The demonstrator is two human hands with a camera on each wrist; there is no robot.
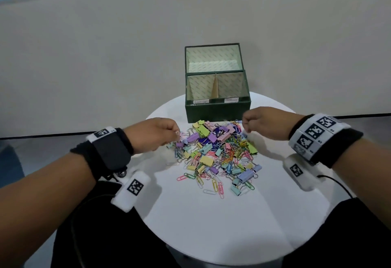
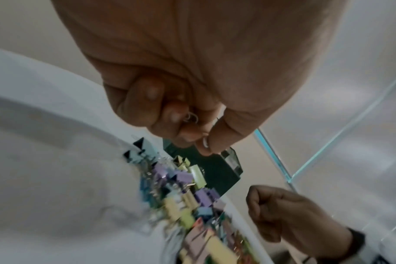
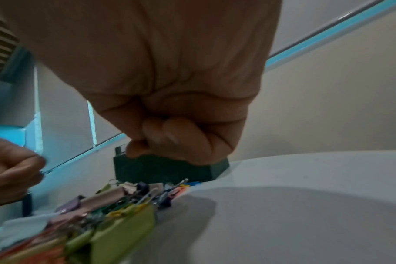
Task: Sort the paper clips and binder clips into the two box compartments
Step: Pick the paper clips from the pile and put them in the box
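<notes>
A heap of pastel binder clips and coloured paper clips lies mid-table, blurred in the wrist views. Behind it stands the dark green box, split into a left compartment and a right compartment, each with a small label. My left hand hovers at the heap's upper left. Its curled fingers pinch a clip whose silver wire loops show. My right hand is a tight fist over the heap's upper right corner. What it holds is hidden.
The box lid stands upright behind the compartments. The round white table ends close to either forearm. A black cable trails off its right side. A pale wall rises just behind the box.
</notes>
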